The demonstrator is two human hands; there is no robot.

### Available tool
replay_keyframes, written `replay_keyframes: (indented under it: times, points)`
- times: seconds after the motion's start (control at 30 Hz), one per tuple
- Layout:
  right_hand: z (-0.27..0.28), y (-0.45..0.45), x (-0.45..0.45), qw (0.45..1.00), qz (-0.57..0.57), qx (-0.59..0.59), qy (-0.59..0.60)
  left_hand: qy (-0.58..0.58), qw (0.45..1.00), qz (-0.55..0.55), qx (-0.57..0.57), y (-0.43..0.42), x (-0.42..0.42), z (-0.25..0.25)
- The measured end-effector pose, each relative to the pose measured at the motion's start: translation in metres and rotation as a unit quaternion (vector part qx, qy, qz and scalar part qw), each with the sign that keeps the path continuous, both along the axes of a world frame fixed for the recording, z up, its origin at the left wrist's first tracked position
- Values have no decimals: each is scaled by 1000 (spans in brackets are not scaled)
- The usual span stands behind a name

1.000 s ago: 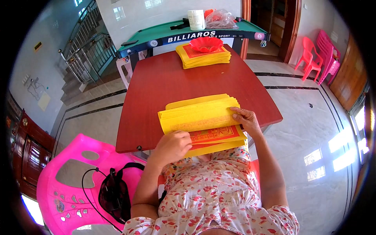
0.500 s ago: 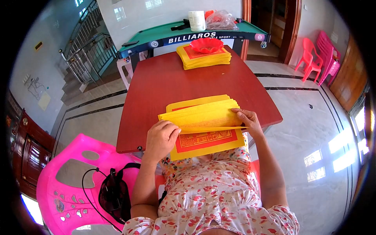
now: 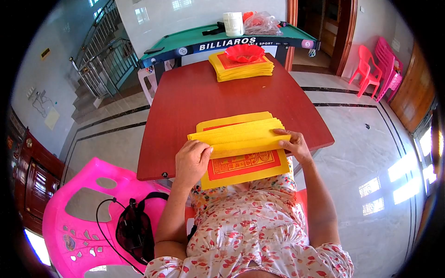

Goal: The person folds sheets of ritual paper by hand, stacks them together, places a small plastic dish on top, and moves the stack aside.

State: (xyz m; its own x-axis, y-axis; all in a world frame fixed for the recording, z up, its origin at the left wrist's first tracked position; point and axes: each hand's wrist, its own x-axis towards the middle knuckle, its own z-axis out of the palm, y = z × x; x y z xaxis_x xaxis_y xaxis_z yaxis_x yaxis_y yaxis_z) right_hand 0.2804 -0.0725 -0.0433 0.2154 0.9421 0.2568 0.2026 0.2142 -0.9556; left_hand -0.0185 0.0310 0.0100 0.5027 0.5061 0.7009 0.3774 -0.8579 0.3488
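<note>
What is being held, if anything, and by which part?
Folded-over yellow paper, held by both ends: the left hand pinches its left end, the right hand its right end.

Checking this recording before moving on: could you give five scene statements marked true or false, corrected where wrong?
The left hand and right hand both grip yellow sheets. True.
The red dish is under the far yellow stack. False: it sits on top.
The black bag lies on the pink chair. True.
The white tub is on the floor. False: it stands on the billiard table.
The nearest sheet shows a red panel. True.
</note>
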Motion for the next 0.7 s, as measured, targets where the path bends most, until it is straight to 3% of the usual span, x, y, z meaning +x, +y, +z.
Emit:
replay_keyframes:
  times: [0.07, 0.17, 0.3, 0.43, 0.5, 0.53, 0.6, 0.63, 0.7]
  points:
    - [1, 1, -1, 996, 1, -38, 80, -2, 1000, 1, -3, 0, 0, 0]
    - [-7, 4, 3, 993, -1, -44, 111, -25, 999, -2, 34, 1, 2, 4]
    - [-8, 6, 1, 994, -8, -42, 100, -64, 994, 4, 90, -9, 3, 16]
    - [-6, 7, -1, 995, -11, -25, 95, -58, 996, -49, 37, -21, 2, 16]
    - [-8, 7, -1, 995, -10, -20, 101, 75, 985, -126, -87, -27, 3, 11]
    - [-8, 7, -1, 994, -7, -19, 107, 75, 985, -126, -86, -28, 6, 8]
    - [-10, 8, 0, 993, -4, -17, 113, 189, 964, -184, -43, -26, 12, -2]
    - [-11, 9, 1, 993, -1, -15, 115, 230, 952, -187, -74, -25, 14, -8]
    - [-12, 8, 2, 993, 2, -12, 118, 248, 946, -196, -69, -24, 17, -14]
